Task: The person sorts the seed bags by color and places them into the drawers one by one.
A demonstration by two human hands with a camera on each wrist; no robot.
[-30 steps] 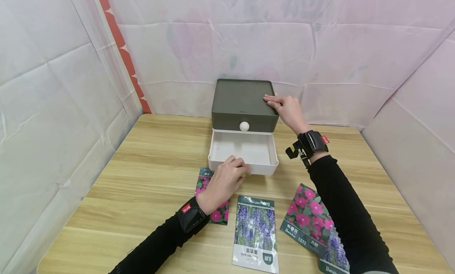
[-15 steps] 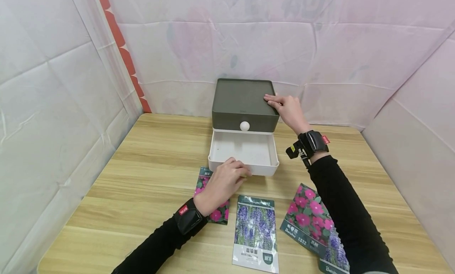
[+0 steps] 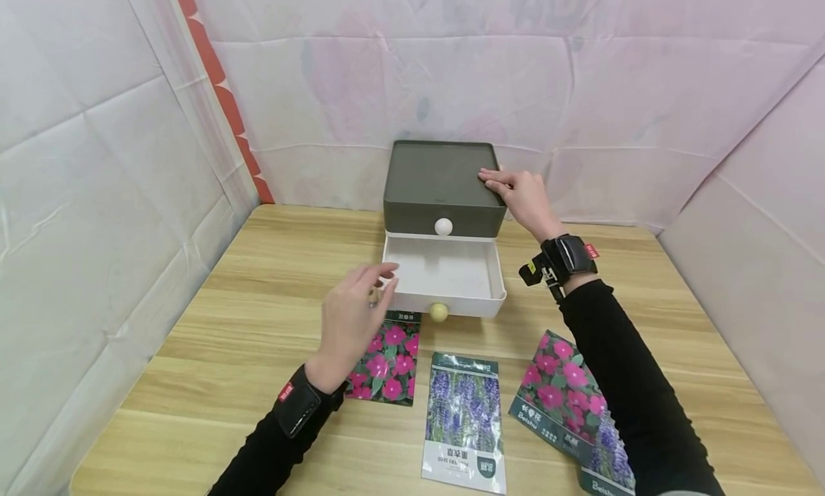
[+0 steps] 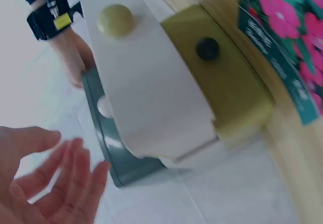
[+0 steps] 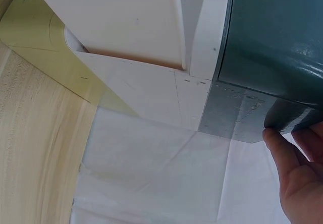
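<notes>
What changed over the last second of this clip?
The left hand let go of the white drawer's knob and lifted away to the left, fingers now open, uncovering the pink-flower seed packet. The right hand stays on the grey box; the white drawer stays open.

Wooden table (image 3: pixel 258 324) with drawer box (image 3: pixel 443 188), seed packets (image 3: pixel 464 417)

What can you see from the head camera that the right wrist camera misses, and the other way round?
Only the head view shows the three flower seed packets, such as the purple-flowered one, the open left hand and the pale round drawer knob. Only the right wrist view shows the cabinet's side from close up, down by the white cloth backdrop. Both show the right hand resting on the dark green plastic drawer cabinet and the pulled-out white drawer.
</notes>
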